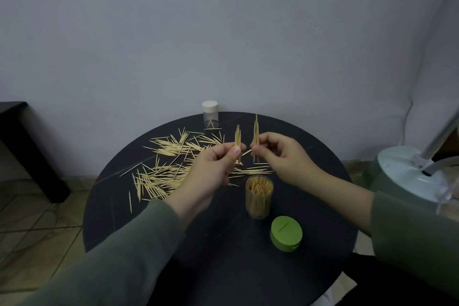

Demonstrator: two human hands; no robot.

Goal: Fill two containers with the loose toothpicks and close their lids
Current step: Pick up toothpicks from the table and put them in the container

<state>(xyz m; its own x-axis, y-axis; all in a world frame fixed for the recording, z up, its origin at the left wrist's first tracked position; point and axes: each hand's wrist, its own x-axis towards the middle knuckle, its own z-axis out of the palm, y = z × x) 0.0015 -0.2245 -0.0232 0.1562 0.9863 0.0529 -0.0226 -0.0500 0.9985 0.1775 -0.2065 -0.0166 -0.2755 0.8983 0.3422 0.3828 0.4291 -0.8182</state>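
Wooden toothpick bundles (238, 141) are pinched upright by left hand (213, 169) and right hand (280, 156), just behind the clear, nearly full open jar (259, 196). Light, stiff, easily scattered slivers seem best gripped mid-length.

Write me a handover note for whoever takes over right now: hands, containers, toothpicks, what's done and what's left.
Left hand: grip on a small upright bundle of toothpicks.
Right hand: grip on a second bundle.
Open container: upright near the table's middle, nearly full, lid off.
Green lid: lies on the table just in front of it.
Second container: at the far edge, white lid on, only a few toothpicks inside.
Loose toothpicks: many scattered across the left of the table.
Left: drop in both bundles, cap with green lid, open and fill the far container, close it.
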